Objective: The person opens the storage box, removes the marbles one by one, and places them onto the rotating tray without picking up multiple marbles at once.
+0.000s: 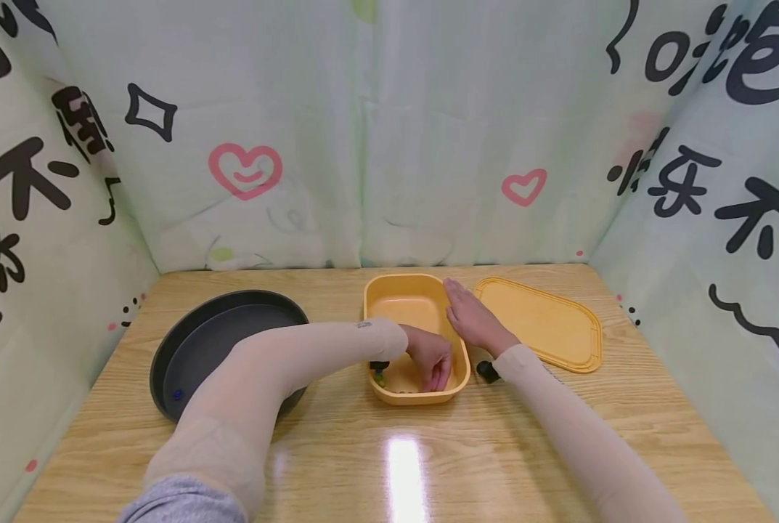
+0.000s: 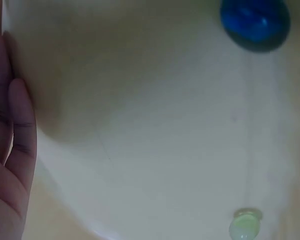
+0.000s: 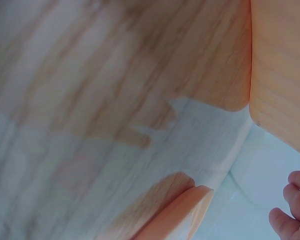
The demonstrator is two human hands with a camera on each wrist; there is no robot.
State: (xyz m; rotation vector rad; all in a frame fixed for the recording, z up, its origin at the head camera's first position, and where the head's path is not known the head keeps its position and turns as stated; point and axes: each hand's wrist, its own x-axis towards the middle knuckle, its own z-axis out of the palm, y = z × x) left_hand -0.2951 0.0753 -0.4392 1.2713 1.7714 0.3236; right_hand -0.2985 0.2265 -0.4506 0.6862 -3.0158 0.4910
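Note:
My left hand [image 1: 430, 359] reaches down inside a yellow-orange plastic box [image 1: 398, 287], near its front right corner. In the left wrist view, two of the fingers [image 2: 24, 120] look nearly straight; the thumb is out of sight, and whatever lies under the fingertips is hidden. A blue glass marble [image 2: 255, 22] and a pale green marble [image 2: 245, 228] appear apart from that hand. Along the box's right side my right hand [image 1: 477, 319] rests with its fingers extended, touching the rim. Its fingertips [image 3: 295, 200] show at the edge of the right wrist view.
A black round pan [image 1: 258, 305] stands on the wooden table at left, with a small blue marble [image 1: 177, 394] in it. Right of the box lies a flat yellow-orange lid [image 1: 546, 319], partly behind the right forearm. White printed curtains [image 1: 389, 181] enclose the table's back and sides.

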